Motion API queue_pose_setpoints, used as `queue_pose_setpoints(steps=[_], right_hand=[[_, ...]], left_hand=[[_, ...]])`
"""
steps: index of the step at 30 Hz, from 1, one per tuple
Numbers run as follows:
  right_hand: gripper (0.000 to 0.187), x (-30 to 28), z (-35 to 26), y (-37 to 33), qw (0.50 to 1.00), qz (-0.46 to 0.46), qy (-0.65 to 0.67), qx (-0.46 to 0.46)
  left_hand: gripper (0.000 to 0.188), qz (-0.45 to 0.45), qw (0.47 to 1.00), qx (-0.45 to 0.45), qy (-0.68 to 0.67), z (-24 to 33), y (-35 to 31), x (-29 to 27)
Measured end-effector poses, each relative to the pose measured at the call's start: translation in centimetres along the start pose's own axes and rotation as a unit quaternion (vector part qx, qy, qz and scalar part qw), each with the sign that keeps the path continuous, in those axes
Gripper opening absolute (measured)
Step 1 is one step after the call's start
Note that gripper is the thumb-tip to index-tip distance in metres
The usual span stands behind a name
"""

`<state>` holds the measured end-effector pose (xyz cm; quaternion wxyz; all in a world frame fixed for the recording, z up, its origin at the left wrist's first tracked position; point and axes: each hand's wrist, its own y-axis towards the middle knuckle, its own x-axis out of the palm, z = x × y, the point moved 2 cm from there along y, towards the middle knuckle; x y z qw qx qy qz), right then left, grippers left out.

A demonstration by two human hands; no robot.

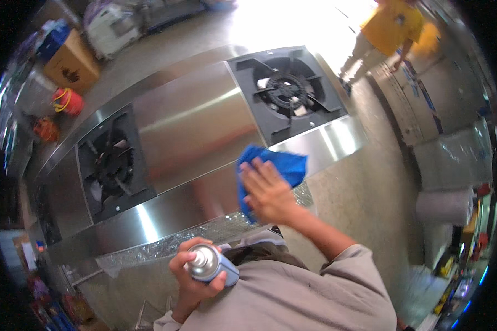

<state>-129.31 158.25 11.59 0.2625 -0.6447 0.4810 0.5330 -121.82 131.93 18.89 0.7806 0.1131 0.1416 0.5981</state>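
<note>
Head view, looking down on a stainless-steel gas cooktop with two black burner plates: the left burner and the right burner, separated by a bare polished panel. The right hand lies flat, fingers spread, pressing a blue cloth against the front edge of the steel just below the right burner; the cloth shows above and beside the fingers. The left hand is closed around a spray can, blue-bodied with a silver top, held close to the body and apart from the cooktop. A strip of clear bubble wrap hangs along the cooktop's front lip.

At upper left, on the floor, stands a brown cardboard box with a dark mark on its side and blue items on top; beside it, a red container with yellow cord. At right, long flat cartons in pale card with blue markings lie end to end, next to a grey roll. A second person in a yellow shirt stands at upper right.
</note>
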Motion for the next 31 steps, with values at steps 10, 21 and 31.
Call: queue_pose_setpoints(steps=[10,21,31], right_hand=[[0.058,0.9,-6.5,3.2,0.999,-0.003,-0.018,-0.035],[0.058,0.9,-6.9,3.3,1.000,0.006,-0.024,0.012],[0.062,1.9,-5.4,0.9,0.975,0.086,-0.059,0.197]], left_hand=[[0.064,0.141,0.958,0.003,0.250,-0.3,9.6,-4.7],[0.061,0.127,0.965,-0.039,0.225,-1.6,10.2,-5.4],[0.067,0.032,0.978,-0.032,0.206,-2.1,10.9,0.0]])
